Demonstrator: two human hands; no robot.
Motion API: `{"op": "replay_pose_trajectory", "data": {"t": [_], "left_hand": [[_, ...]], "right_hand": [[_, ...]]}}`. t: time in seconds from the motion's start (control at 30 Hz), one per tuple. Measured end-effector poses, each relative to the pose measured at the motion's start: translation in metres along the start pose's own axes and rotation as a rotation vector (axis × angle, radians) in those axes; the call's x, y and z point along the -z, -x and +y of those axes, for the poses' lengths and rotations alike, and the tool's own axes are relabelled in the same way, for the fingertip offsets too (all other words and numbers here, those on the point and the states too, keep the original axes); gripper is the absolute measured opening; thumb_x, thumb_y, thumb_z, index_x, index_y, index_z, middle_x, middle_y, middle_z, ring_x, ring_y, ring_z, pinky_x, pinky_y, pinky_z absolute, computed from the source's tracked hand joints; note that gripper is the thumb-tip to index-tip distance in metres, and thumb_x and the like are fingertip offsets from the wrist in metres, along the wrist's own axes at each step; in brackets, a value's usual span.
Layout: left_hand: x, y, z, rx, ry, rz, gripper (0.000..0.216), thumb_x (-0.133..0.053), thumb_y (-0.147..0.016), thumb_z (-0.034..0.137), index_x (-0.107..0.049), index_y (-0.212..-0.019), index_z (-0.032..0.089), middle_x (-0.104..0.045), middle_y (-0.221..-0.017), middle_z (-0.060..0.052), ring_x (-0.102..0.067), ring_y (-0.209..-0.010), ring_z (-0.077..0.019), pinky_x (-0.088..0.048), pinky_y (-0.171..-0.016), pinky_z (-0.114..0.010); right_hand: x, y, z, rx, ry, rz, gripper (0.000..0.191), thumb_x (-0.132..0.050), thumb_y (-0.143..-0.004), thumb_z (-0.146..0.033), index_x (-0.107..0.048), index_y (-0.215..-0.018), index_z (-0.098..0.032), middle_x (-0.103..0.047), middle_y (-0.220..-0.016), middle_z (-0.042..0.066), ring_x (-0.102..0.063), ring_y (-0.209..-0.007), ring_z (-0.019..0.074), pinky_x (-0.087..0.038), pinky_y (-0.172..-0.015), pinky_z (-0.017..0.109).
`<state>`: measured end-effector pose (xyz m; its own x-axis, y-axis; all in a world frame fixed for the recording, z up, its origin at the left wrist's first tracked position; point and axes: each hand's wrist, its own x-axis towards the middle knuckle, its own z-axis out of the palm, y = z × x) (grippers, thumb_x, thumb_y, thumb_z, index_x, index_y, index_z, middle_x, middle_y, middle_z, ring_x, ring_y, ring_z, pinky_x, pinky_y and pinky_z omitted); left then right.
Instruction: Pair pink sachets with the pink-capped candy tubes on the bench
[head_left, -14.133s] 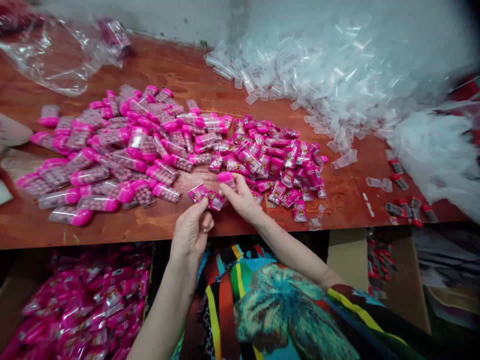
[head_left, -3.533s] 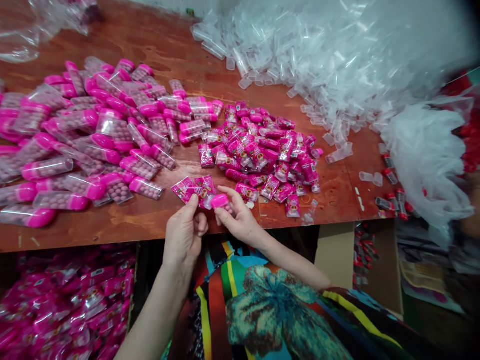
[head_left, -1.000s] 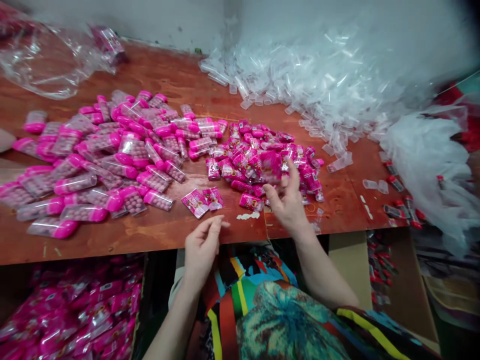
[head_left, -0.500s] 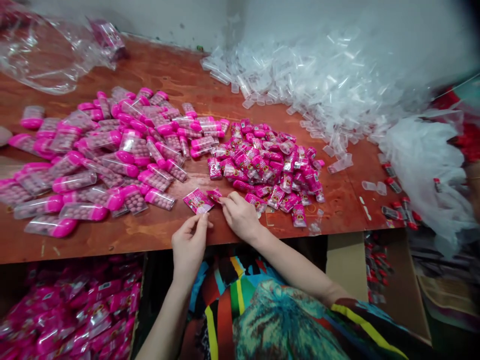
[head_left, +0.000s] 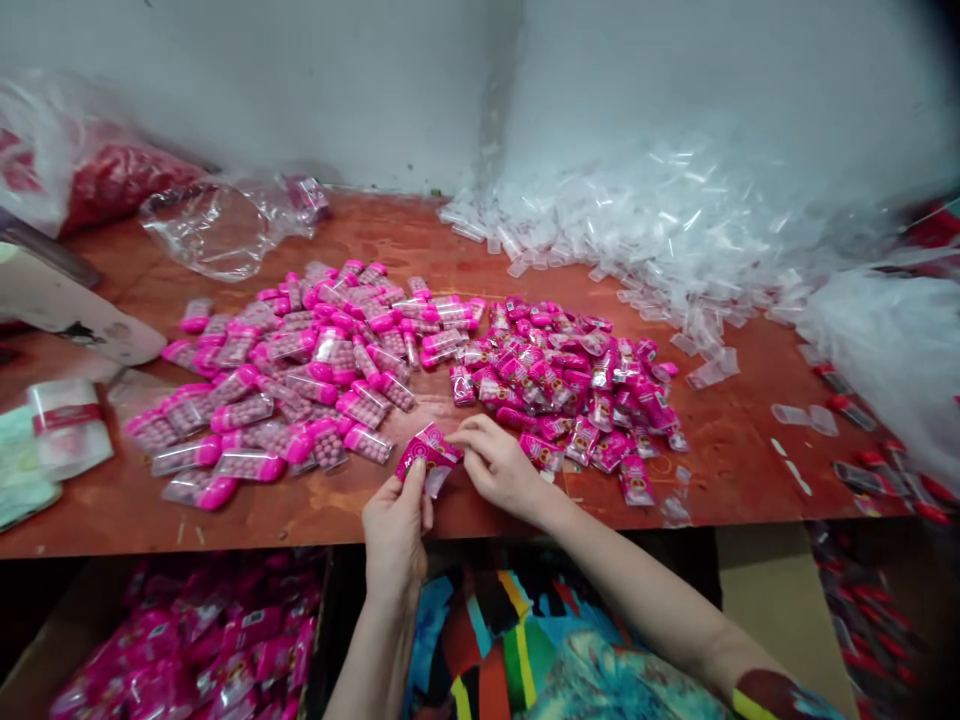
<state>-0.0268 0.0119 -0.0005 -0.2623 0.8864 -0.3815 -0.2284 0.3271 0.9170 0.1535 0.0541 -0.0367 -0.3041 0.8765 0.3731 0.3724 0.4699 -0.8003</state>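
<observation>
My left hand pinches a small pink printed sleeve just above the front edge of the wooden table. My right hand pinches the same sleeve at its right end, fingers closed on it. Directly behind my right hand lies a heap of pink labelled tubes. To the left spreads a pile of clear tubes with pink caps and pink balls inside.
A big heap of empty clear plastic tubes fills the back right. A clear plastic bag and a red-filled bag lie at the back left. A box of pink packs sits under the table. White cloth lies at right.
My right hand came back from the labelled heap to the sleeve, and both hands now lift and pinch it. The view has tilted up, showing more wall.
</observation>
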Motion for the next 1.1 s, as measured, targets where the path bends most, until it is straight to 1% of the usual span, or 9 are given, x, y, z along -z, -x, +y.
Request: {"op": "replay_pose_trajectory", "data": {"t": [0.23, 0.37, 0.47, 0.53, 0.6, 0.7, 0.87, 1.0, 1.1], "left_hand": [[0.006, 0.003, 0.003, 0.11, 0.029, -0.054, 0.082, -0.109, -0.066, 0.089, -0.056, -0.057, 0.028, -0.044, -0.042, 0.002, -0.034, -0.04, -0.0117, -0.023, -0.046, -0.03], [0.018, 0.008, 0.005, 0.116, 0.03, -0.018, 0.083, -0.109, -0.063, 0.093, -0.059, -0.059, 0.027, -0.045, -0.043, 0.003, -0.036, -0.041, -0.0112, -0.025, -0.047, -0.029], [0.029, 0.007, 0.008, 0.109, 0.068, -0.003, 0.08, -0.112, -0.065, 0.087, -0.06, -0.062, 0.026, -0.044, -0.044, 0.004, -0.037, -0.042, -0.0107, -0.026, -0.046, -0.029], [0.03, 0.005, 0.011, 0.118, 0.134, 0.007, 0.078, -0.117, -0.064, 0.078, -0.06, -0.064, 0.025, -0.044, -0.046, 0.006, -0.037, -0.042, -0.0088, -0.028, -0.045, -0.027], [0.026, 0.002, 0.015, 0.145, 0.228, 0.017, 0.075, -0.121, -0.065, 0.066, -0.059, -0.065, 0.023, -0.045, -0.048, 0.008, -0.036, -0.042, -0.0063, -0.029, -0.044, -0.023], [0.009, 0.001, 0.018, 0.223, 0.375, 0.005, 0.067, -0.12, -0.076, 0.045, -0.058, -0.068, 0.021, -0.049, -0.055, 0.01, -0.034, -0.042, -0.0031, -0.028, -0.042, -0.019], [-0.018, 0.006, 0.013, 0.385, 0.534, -0.058, 0.043, -0.108, -0.093, 0.021, -0.067, -0.081, 0.019, -0.059, -0.064, 0.009, -0.032, -0.041, -0.0014, -0.025, -0.039, -0.018], [-0.027, 0.009, 0.003, 0.432, 0.539, -0.033, 0.045, -0.106, -0.097, 0.022, -0.065, -0.079, 0.021, -0.059, -0.063, 0.009, -0.037, -0.04, -0.0029, -0.027, -0.039, -0.02], [-0.03, 0.008, -0.002, 0.434, 0.522, -0.04, 0.047, -0.108, -0.096, 0.026, -0.064, -0.079, 0.023, -0.062, -0.064, 0.008, -0.039, -0.04, -0.0038, -0.028, -0.039, -0.021]], "right_hand": [[-0.049, -0.121, -0.004, -0.254, 0.281, -0.134, 0.036, -0.066, -0.122, -0.023, -0.077, -0.156, -0.016, -0.082, -0.152, 0.024, -0.076, -0.143, 0.0362, -0.06, -0.13, 0.055], [-0.059, -0.145, -0.006, -0.362, 0.18, -0.159, 0.054, -0.073, -0.114, -0.012, -0.069, -0.167, -0.017, -0.082, -0.159, 0.023, -0.075, -0.148, 0.0374, -0.057, -0.135, 0.06], [-0.046, -0.126, -0.003, -0.452, -0.175, -0.049, 0.052, -0.073, -0.11, -0.01, -0.071, -0.162, -0.017, -0.087, -0.139, 0.015, -0.083, -0.13, 0.0309, -0.066, -0.124, 0.051], [-0.03, -0.102, -0.001, -0.56, -0.488, -0.039, 0.047, -0.077, -0.111, -0.019, -0.07, -0.158, -0.018, -0.086, -0.117, 0.008, -0.085, -0.102, 0.025, -0.073, -0.098, 0.041], [-0.013, -0.074, -0.002, -0.644, -0.778, -0.095, 0.048, -0.085, -0.108, -0.031, -0.068, -0.152, -0.021, -0.081, -0.1, 0.001, -0.08, -0.081, 0.0206, -0.067, -0.071, 0.03], [0.01, -0.035, -0.007, -0.695, -1.033, -0.141, 0.059, -0.099, -0.096, -0.04, -0.065, -0.141, -0.024, -0.078, -0.091, -0.003, -0.075, -0.067, 0.0177, -0.056, -0.054, 0.023], [0.031, 0.012, -0.021, -0.719, -1.094, 0.023, 0.064, -0.104, -0.091, -0.048, -0.063, -0.134, -0.025, -0.086, -0.1, 0.001, -0.074, -0.069, 0.016, -0.057, -0.054, 0.023], [0.036, 0.042, -0.035, -0.667, -0.956, 0.128, 0.069, -0.103, -0.096, -0.051, -0.06, -0.145, -0.028, -0.085, -0.104, 0.0, -0.076, -0.074, 0.0168, -0.059, -0.06, 0.025], [0.029, 0.059, -0.043, -0.646, -0.856, 0.104, 0.064, -0.097, -0.103, -0.052, -0.059, -0.148, -0.03, -0.083, -0.109, 0.001, -0.076, -0.078, 0.017, -0.06, -0.063, 0.026]]}}
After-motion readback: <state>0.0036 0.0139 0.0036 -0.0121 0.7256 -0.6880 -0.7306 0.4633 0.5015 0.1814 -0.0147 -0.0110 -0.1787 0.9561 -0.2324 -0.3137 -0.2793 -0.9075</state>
